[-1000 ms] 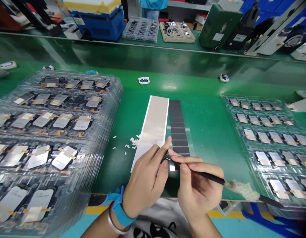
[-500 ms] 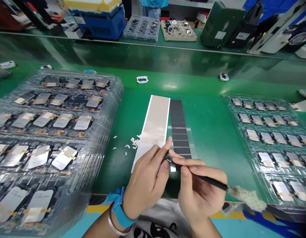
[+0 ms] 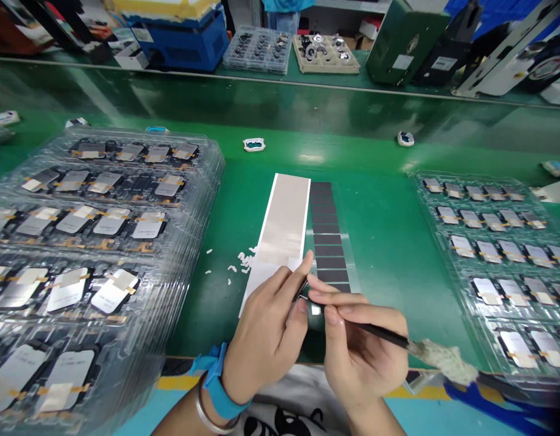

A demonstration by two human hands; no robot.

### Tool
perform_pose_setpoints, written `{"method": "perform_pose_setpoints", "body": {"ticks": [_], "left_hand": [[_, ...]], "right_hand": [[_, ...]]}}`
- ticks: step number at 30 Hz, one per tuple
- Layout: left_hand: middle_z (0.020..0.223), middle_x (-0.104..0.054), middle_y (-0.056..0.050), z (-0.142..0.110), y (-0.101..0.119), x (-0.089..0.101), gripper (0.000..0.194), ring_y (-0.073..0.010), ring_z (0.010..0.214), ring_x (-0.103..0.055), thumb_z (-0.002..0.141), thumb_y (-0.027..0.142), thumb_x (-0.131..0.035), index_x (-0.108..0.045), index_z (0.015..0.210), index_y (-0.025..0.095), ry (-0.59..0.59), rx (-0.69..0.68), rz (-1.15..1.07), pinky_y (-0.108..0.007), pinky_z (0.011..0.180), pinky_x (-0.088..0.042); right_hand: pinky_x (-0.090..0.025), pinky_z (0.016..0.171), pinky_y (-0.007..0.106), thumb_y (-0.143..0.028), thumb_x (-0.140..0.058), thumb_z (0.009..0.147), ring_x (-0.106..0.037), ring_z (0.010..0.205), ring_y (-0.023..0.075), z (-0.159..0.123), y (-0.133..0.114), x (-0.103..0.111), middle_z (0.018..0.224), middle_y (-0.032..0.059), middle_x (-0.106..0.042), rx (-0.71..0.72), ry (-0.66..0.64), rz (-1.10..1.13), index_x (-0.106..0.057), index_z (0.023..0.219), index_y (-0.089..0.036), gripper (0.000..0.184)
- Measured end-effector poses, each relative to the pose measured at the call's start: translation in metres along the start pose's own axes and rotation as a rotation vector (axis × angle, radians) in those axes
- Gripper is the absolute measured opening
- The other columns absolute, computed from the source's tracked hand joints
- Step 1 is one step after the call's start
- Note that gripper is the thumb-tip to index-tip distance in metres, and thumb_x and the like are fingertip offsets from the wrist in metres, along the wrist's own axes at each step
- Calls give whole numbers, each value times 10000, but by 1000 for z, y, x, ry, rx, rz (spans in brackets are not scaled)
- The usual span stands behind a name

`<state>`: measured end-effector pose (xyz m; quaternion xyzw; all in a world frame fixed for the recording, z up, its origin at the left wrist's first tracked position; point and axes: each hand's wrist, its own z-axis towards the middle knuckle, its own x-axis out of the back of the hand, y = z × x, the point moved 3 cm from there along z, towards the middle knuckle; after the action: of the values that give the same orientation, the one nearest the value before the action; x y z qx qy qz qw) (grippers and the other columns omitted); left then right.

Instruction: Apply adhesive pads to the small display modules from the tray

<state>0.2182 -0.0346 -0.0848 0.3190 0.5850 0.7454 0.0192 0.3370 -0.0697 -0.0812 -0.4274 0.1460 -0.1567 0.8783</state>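
Observation:
In the middle front, my left hand (image 3: 273, 321) is closed around a small dark-edged flat part (image 3: 300, 290), mostly hidden by its fingers. My right hand (image 3: 365, 345) pinches black tweezers (image 3: 382, 332), whose rear end is wrapped in a pale, ragged lump (image 3: 447, 361). The tweezers' tip meets the small part near the left thumb; the contact itself is hard to make out. Behind the left hand lies a white-edged beige sheet (image 3: 286, 209). A clear strip with several dark rectangular stickers (image 3: 328, 250) lies beside it, its near end partly behind the right fingers.
A tall stack of clear trays (image 3: 148, 254) with silver-backed screen modules stands on the left. Another clear tray (image 3: 473, 236) of modules lies on the right. Small white scraps (image 3: 244, 260) are scattered left of the sheet. A raised shelf (image 3: 180, 69) with boxes runs across the back.
My right hand has shifted slightly left with the tweezers. The left hand stays almost in place, still closed on the small part.

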Motion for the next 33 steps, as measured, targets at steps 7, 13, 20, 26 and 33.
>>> {"method": "perform_pose_setpoints", "body": {"ticks": [7,13,20,26,33], "left_hand": [[918,-575,-41,4,1,-1,514,-205,826,-581,1037,191,-327,-359,1549,230,-10,10,116,-313,694,-462],[904,-569,-36,3,1,-1,560,-202,804,-577,1009,159,-328,-323,1565,235,-13,3,151,-306,681,-476],[895,-584,-42,4,2,0,539,-200,797,-587,1012,168,-330,-359,1548,212,-7,-5,160,-299,671,-481],[897,-594,-46,6,0,-1,541,-209,795,-596,1013,170,-328,-355,1550,231,-8,-14,152,-319,675,-503],[1061,-673,-109,-21,8,11,519,-279,995,-659,1028,231,-314,-362,1541,295,25,-25,172,-441,859,-569]], "right_hand": [[-678,871,491,78,-560,864,-768,941,235,-1,-1,3,924,54,-736,-4,76,26,-583,1041,-159,297],[-693,832,458,88,-556,862,-767,947,229,-1,-2,1,933,50,-731,5,-1,11,-580,1047,-160,310],[-690,833,469,81,-581,856,-769,957,246,-1,-2,2,944,63,-743,13,14,-10,-587,1042,-157,302],[-689,831,448,118,-562,826,-767,959,250,0,0,-1,939,69,-744,18,16,-13,-591,1048,-152,351],[-691,779,478,-13,-658,871,-776,920,281,-8,-10,29,1032,104,-778,-73,31,-26,-650,1041,-192,247]]}}
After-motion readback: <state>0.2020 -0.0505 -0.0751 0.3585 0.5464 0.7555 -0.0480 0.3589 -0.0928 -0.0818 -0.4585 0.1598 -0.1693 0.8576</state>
